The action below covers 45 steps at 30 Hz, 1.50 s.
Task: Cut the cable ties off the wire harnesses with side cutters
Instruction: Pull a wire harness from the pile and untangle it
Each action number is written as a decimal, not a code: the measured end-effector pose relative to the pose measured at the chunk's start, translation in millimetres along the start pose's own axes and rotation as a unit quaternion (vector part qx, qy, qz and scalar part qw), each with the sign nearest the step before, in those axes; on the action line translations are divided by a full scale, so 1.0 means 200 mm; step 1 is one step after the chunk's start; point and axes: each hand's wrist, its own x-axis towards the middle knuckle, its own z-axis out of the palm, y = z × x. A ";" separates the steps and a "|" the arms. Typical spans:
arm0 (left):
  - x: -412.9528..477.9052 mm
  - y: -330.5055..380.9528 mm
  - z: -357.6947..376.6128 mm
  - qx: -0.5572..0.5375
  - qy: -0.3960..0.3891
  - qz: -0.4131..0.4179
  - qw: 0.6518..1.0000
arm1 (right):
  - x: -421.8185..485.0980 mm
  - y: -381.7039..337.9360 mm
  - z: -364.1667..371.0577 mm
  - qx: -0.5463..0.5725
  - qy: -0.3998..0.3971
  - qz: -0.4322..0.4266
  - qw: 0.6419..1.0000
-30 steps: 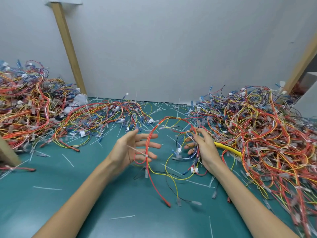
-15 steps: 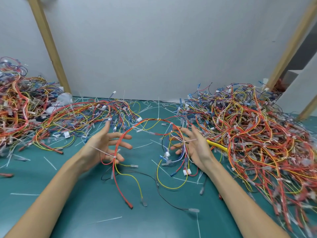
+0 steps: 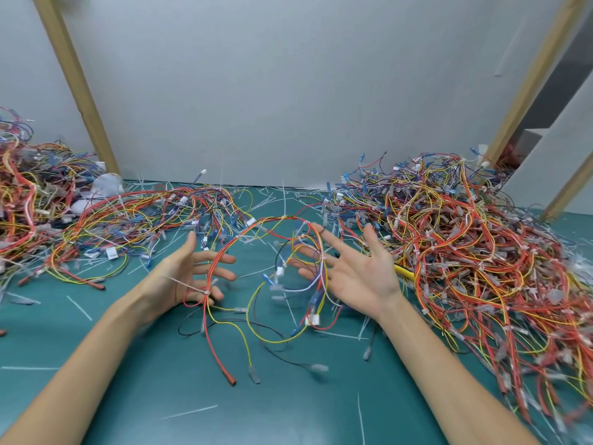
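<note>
Teal mat covers the counter (image 3: 128, 380), with a grey wall (image 3: 288, 91) behind it. Two slanted wooden posts (image 3: 73, 75) stand against the wall, one left and one right.

Biggest heap of wire harnesses, the right pile (image 3: 481, 252), fills the right side of the counter in a red, orange, yellow and blue tangle. The left pile (image 3: 25, 200) sits at the far left edge and is cut off by the frame. A flatter middle pile (image 3: 144, 220) is spread out just beside it, reaching toward the centre.

Both bare forearms come in from the bottom. The left hand (image 3: 179, 277) is centre-left with its grip open, fingers spread and thumb up. The right hand (image 3: 362, 274) is centre-right, palm turned up, its grip open too and fingers splayed.

One harness (image 3: 239, 236) is between the hands, above the counter. Its red-and-yellow loop arches from the left fingers over to the right index fingertip. The wires drape across both sets of fingers and neither hand curls around them. Loose ends hang down to the mat, and the lower part is motion-blurred.

A yellow handle (image 3: 405, 272) pokes out just behind the right hand at the edge of the right pile, the rest of it hidden.

A white cable tie (image 3: 207, 292) is on the harness in front of the left fingers, its tail pointing left across the palm. A white connector (image 3: 313, 320) dangles below the right hand. Cut tie scraps (image 3: 189, 412) are scattered over the mat.
</note>
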 end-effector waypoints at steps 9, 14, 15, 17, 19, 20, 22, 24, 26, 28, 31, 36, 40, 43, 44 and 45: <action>0.01 -0.02 0.06 0.021 0.057 0.049 0.997 | -0.02 0.01 0.12 0.088 -0.078 0.016 0.993; 0.03 -0.04 0.15 0.068 0.117 0.098 0.986 | -0.02 0.05 0.11 0.074 -0.069 0.022 0.995; 0.03 -0.04 0.15 0.077 0.118 0.098 0.985 | -0.02 0.06 0.10 0.073 -0.066 0.022 0.995; 0.03 -0.04 0.15 0.082 0.118 0.096 0.985 | -0.01 0.06 0.09 0.074 -0.063 0.024 0.995; 0.03 -0.04 0.15 0.075 0.114 0.090 0.986 | -0.01 0.06 0.09 0.077 -0.065 0.026 0.995; 0.04 -0.04 0.15 0.069 0.112 0.087 0.987 | 0.00 0.06 0.08 0.076 -0.066 0.026 0.995; 0.04 -0.03 0.15 0.064 0.108 0.084 0.989 | 0.00 0.07 0.08 0.073 -0.068 0.028 0.995; 0.03 -0.03 0.15 0.063 0.106 0.085 0.989 | 0.00 0.07 0.07 0.072 -0.068 0.029 0.995; 0.03 -0.03 0.15 0.062 0.105 0.087 0.989 | 0.00 0.07 0.07 0.069 -0.066 0.028 0.995; 0.03 -0.03 0.15 0.062 0.104 0.086 0.989 | 0.00 0.07 0.07 0.066 -0.064 0.027 0.995; 0.03 -0.03 0.15 0.066 0.105 0.085 0.989 | 0.00 0.07 0.06 0.068 -0.061 0.023 0.996; 0.03 -0.03 0.15 0.071 0.106 0.087 0.988 | 0.00 0.07 0.07 0.062 -0.055 0.020 0.996; 0.03 -0.03 0.15 0.072 0.105 0.085 0.988 | -0.01 0.07 0.06 0.060 -0.049 0.018 0.997; 0.03 -0.03 0.15 0.073 0.105 0.083 0.988 | -0.01 0.06 0.06 0.058 -0.048 0.015 0.997; 0.03 -0.03 0.15 0.075 0.105 0.082 0.988 | -0.01 0.06 0.06 0.060 -0.048 0.015 0.997; 0.03 -0.03 0.15 0.078 0.106 0.082 0.988 | -0.01 0.06 0.06 0.062 -0.049 0.015 0.997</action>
